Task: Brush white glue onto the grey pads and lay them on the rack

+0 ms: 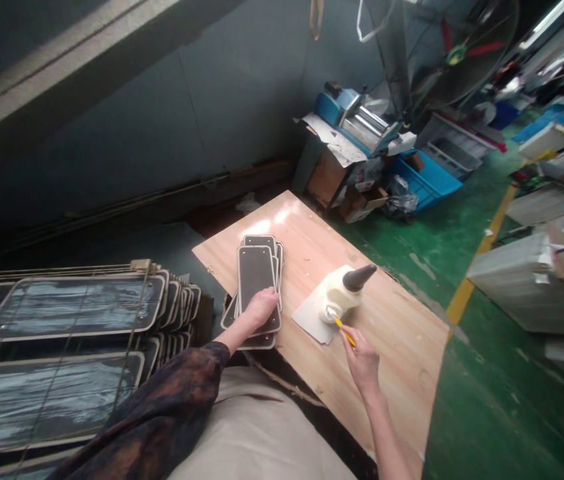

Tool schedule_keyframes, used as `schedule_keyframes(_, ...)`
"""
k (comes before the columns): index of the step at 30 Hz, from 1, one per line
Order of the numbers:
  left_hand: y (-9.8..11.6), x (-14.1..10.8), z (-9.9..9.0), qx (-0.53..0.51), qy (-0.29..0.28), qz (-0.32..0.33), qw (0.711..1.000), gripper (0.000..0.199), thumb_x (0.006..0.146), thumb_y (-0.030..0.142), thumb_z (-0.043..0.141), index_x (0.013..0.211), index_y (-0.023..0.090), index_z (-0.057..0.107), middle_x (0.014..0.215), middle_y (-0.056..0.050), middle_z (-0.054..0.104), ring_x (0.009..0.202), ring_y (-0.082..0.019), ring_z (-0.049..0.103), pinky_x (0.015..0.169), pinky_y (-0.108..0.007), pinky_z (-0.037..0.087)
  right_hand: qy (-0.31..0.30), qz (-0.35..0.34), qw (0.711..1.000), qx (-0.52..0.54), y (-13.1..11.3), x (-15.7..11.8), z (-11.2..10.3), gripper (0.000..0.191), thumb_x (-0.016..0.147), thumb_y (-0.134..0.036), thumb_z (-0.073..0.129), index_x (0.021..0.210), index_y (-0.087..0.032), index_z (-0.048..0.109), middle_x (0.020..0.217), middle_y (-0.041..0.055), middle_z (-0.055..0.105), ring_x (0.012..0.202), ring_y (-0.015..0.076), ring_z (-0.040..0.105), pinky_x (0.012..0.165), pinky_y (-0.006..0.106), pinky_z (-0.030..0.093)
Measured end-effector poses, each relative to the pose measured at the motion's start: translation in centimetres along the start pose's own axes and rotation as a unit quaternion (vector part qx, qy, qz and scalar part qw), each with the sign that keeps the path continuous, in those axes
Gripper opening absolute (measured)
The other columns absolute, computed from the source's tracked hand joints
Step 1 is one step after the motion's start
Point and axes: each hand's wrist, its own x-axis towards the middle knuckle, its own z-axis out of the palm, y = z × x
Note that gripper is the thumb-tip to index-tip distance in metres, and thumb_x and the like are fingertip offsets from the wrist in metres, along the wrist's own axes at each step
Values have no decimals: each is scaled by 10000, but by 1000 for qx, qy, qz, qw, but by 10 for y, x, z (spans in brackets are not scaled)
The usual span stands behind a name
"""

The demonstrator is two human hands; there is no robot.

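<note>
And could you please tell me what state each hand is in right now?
Left hand: curled at the edge of the top dark panel; whether it grips cannot be told.
Right hand: closed, holding a yellow-handled tool at the cream bottle.

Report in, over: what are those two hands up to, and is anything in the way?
Left hand on top dark panel. Right hand gripping yellow-handled tool, tip at cream container. Nothing visibly blocking either hand.
</note>
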Motion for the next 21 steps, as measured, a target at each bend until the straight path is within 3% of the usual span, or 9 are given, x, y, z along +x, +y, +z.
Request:
schedule_keyframes(8,-1,5,11,-59,13,15,998,185,773,21,449,752,146,584,934,-145,612,961,-268,558,920,-361,394,-29,14,999,2,0,-19,1,366,957,-442,385,1079,-233,659,1034,68,675,841,192,655,673,250,475)
schedule_keyframes(12,-7,9,9,-106,33,3,994,141,781,47,453,745,159,531,909,-131,602,930,-250,568,921,-376,401,47,131,978,156,-5,-25,0,389,890,-503,494,1061,-190,651,907,75,692,788,208,672,720,290,513)
schedule_keyframes(14,-11,11,6,-139,47,-8,989,106,784,70,469,758,166,506,877,-114,598,886,-235,581,902,-385,418,110,218,929,278,-5,-23,4,442,837,-517,570,1085,-155,625,836,67,689,715,201,678,699,307,539)
schedule_keyframes(18,-19,14,2,-233,58,-32,970,86,777,129,520,745,183,461,732,-49,586,699,-183,602,741,-346,492,182,356,787,469,0,-14,21,511,717,-479,709,1076,-140,580,739,29,680,638,188,681,626,295,561)
schedule_keyframes(21,-24,10,1,-317,60,-48,945,98,779,163,526,728,181,443,670,-24,580,576,-142,592,599,-286,504,195,391,740,512,6,-15,33,493,681,-466,727,1022,-148,565,735,29,684,692,202,695,644,302,571)
